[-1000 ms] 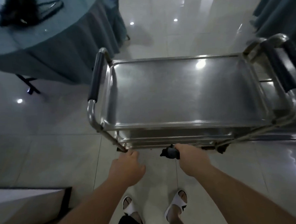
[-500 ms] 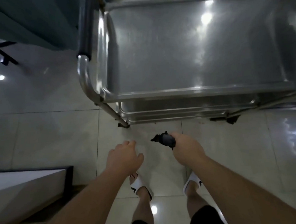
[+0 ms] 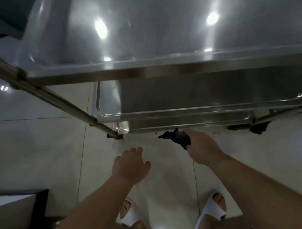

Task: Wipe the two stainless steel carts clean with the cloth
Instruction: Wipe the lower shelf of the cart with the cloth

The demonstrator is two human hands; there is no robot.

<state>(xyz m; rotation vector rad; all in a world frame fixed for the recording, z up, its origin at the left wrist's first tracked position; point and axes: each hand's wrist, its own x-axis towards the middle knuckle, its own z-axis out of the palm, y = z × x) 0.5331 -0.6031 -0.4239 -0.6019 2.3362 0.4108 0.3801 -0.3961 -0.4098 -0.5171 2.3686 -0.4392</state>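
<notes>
Head view looks down at a shiny stainless steel cart (image 3: 151, 35) with three shelves. Right hand (image 3: 202, 146) squeezes a small dark crumpled cloth (image 3: 178, 137) right by the front edge of the bottom shelf (touching or not, I cannot tell). Left hand (image 3: 131, 165) hangs over the pale tiled floor (image 3: 39, 152), fingers loosely bent, holding nothing. White sandals (image 3: 211, 212) show below.

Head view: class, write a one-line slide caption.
Right hand grips a dark cloth at the steel cart bottom shelf; left hand hovers.
</notes>
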